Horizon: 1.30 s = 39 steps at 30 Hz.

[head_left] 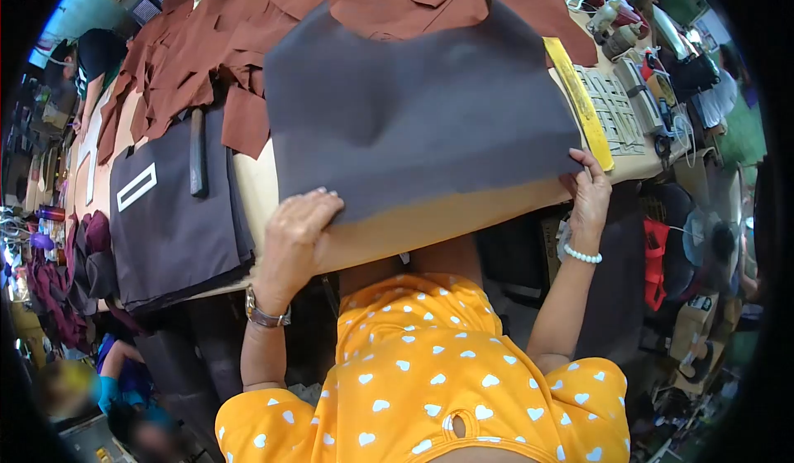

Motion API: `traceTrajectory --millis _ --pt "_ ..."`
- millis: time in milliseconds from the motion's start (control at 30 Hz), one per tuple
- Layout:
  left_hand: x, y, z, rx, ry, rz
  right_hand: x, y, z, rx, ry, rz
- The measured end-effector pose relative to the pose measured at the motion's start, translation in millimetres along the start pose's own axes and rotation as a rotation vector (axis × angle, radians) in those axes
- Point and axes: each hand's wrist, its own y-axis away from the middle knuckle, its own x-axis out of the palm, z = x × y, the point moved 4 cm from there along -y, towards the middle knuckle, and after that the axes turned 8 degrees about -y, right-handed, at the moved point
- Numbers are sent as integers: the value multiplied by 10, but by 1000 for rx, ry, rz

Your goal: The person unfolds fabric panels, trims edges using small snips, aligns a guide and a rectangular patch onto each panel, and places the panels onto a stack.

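Note:
A large dark grey sheet [422, 124] with a curved cut-out at its far edge lies over the table, its near part slightly raised. My left hand [299, 235] is closed on the sheet's near left corner. At the near right corner, my right hand [590, 194] pinches the same sheet between thumb and fingers. Reddish-brown pieces [331, 8] lie heaped beyond the sheet. Just past its right edge is a yellow strip [581, 107].
On the left, a stack of dark pieces [165, 248] carries a white rectangular frame [136, 187] and a dark-handled tool [198, 153]. Slotted pale templates [612, 111] and bottles [619, 39] stand right. Another person's arm [89, 103] shows far left. The table edge [430, 235] runs near my waist.

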Motion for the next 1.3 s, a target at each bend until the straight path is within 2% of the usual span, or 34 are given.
traceTrajectory --millis 100,133,200,300,400,433,533,567,600,633,700,733,800,833,933,1033,1133,1200,1300 --pt "107 48 -132 -11 87 202 20 21 42 27 -133 -21" --pt "119 -8 -169 -1 146 167 54 3 48 26 -199 -12" --pt "156 -207 -198 20 261 89 453 24 259 -223 -211 169" --pt "487 -375 13 -336 443 118 1175 177 535 -534 -131 560" --pt "569 -466 191 -714 926 148 1864 533 482 -455 -125 930" --pt "594 -470 226 -815 1152 86 2054 663 423 -445 -128 1071" --pt "619 -483 455 -749 1242 -283 2383 1062 178 -312 -127 1429" --pt "513 -512 516 -758 1110 -299 2418 1163 130 -318 -94 1470" --pt "427 -479 493 -771 1179 -213 2442 1243 75 -323 -61 1506" --pt "374 -455 518 -672 1186 -301 2457 1279 73 -651 70 1397" --pt "254 -391 538 -539 1151 -469 2398 1135 164 -991 425 1008" --pt "256 -332 596 -540 1041 -412 2359 1057 220 -1137 598 791" --pt "266 -167 760 -536 823 -298 2309 773 156 -968 693 500" --pt "277 -114 781 -569 767 -206 2282 581 6 -853 720 436" --pt "524 74 853 -732 1007 -196 2335 242 -132 -269 807 429" --pt "559 118 756 -756 962 -187 2439 -58 -416 -74 478 465" --pt "569 90 652 -719 870 -186 2423 -339 -531 -133 375 491" --pt "648 52 633 -613 845 -225 2338 -372 -444 -40 315 512" --pt "484 -173 565 -648 678 -53 2207 -414 -384 44 256 511"
